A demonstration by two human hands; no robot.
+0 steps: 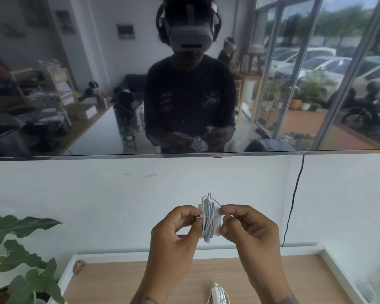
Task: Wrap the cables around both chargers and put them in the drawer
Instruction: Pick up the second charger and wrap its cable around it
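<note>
Our left hand (173, 229) and right hand (248, 227) each pinch an end of the small white plastic charger (215, 218), held level between them; its white cable (207, 218) coils crosswise.

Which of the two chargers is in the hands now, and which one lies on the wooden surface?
The charger with cable coiled around it is held up between the left hand and right hand. The other charger lies on the wooden surface, at the bottom edge.
</note>
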